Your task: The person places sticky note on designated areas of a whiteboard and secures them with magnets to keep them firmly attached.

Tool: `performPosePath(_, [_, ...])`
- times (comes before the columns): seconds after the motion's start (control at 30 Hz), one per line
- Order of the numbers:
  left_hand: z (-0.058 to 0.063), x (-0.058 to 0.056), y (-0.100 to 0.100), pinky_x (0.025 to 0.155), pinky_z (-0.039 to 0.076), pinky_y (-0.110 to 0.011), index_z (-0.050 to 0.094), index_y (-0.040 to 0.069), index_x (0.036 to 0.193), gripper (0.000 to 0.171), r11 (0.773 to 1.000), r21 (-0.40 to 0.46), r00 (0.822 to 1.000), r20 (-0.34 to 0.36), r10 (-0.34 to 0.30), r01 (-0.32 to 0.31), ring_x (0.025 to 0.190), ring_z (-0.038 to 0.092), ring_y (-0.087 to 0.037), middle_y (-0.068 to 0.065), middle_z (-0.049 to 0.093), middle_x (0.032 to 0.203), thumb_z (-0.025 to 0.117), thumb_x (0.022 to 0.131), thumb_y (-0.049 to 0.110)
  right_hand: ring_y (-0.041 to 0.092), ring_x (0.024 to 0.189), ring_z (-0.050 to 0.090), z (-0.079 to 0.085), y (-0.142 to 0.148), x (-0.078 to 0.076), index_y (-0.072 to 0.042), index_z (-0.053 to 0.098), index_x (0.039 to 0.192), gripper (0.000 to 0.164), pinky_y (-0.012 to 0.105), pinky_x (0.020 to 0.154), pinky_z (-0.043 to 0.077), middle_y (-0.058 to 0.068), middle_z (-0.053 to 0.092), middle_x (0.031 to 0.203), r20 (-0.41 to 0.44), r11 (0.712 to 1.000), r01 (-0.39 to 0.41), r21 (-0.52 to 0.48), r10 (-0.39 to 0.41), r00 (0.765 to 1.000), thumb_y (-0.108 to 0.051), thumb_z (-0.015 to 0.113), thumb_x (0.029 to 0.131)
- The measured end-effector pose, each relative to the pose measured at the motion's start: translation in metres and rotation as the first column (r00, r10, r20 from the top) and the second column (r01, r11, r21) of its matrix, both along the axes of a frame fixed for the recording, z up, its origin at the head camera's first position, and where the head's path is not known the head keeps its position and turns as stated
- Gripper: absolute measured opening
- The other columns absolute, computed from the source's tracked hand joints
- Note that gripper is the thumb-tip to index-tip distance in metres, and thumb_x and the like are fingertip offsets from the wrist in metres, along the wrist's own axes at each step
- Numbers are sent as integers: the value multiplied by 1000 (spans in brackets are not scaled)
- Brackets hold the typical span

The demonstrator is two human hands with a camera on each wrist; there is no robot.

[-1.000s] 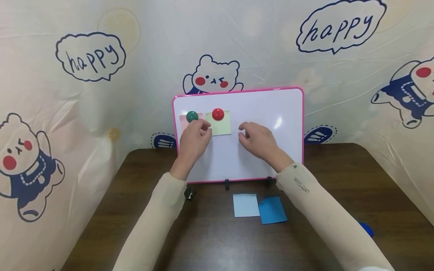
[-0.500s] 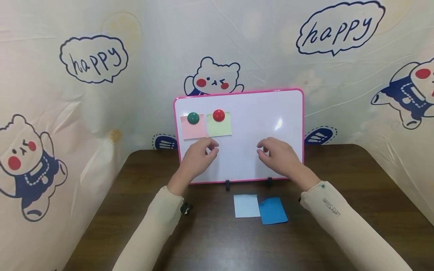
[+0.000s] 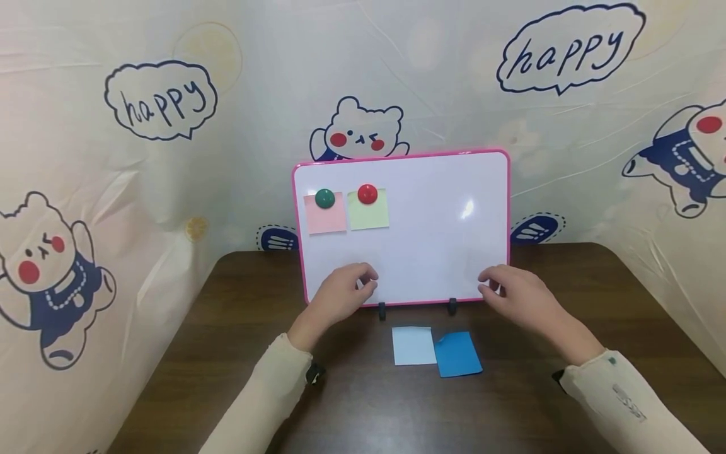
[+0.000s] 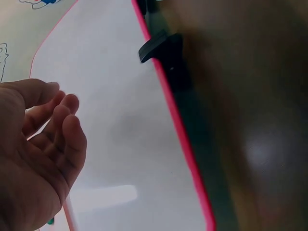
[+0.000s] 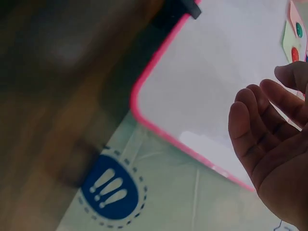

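Observation:
A pink-rimmed whiteboard [image 3: 431, 246] stands upright on the table. At its upper left, a pink sticky note [image 3: 326, 221] sits under a green round magnet [image 3: 325, 198], and a light green note [image 3: 368, 216] sits under a red round magnet [image 3: 367, 194]. My left hand [image 3: 340, 293] hovers before the board's lower left, fingers loosely bent around nothing. Near the lower right corner is my right hand [image 3: 524, 296], likewise holding nothing, its fingers relaxed. On the table between the hands lie a pale blue note [image 3: 414, 345] and a darker blue note [image 3: 458, 354], edges meeting.
Black clips [image 3: 452, 306] support the board's bottom edge on the dark brown table [image 3: 374, 410]. Behind it hangs a pale curtain [image 3: 454, 75] printed with cartoon bears and "happy" bubbles.
Both hands have come down from the notes on the board. The right hand has also swung out to the right, the left slightly rightward. The notes and magnets have stayed in place.

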State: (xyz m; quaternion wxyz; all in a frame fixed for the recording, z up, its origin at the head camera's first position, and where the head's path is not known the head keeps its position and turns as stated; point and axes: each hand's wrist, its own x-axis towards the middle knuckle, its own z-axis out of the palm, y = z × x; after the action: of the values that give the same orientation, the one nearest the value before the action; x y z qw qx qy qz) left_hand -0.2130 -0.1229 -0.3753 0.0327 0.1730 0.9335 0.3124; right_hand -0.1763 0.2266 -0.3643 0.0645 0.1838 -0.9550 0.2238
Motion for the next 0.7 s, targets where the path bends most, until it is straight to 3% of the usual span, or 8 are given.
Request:
performPosePath(0.17, [-7,4,2,85,54,-36,70,16,117,22,997,-52,996,67,-57,60,91,60,-15,7,65,101,65,99,28,18,78,57,-5,18,15,-7,70,110,19,38,71,56,0,66,90,3,999,32,20,-32,999,-17,72,94])
performPosePath(0.37, [-17,7,5,87,53,-36,70,16,117,21,994,-73,992,102,-74,82,92,59,-15,7,66,103,65,99,26,17,77,55,-10,36,30,-7,70,110,19,36,68,53,-1,65,89,46,998,63,28,-64,997,-17,72,94])
performPosePath(0.5, [-24,8,11,90,52,-38,71,13,118,22,987,-108,989,106,-106,118,94,59,-16,4,67,105,66,98,20,17,78,56,-14,46,39,-6,71,109,19,37,69,53,-2,65,91,63,996,80,40,-83,995,-16,72,94])
performPosePath(0.7, [-35,10,18,96,50,-41,72,12,119,22,973,-172,985,110,-137,154,101,60,-18,0,69,112,67,98,17,13,77,55,-26,61,50,-7,71,106,16,33,66,51,-5,64,88,23,995,85,47,-87,996,-15,72,93])
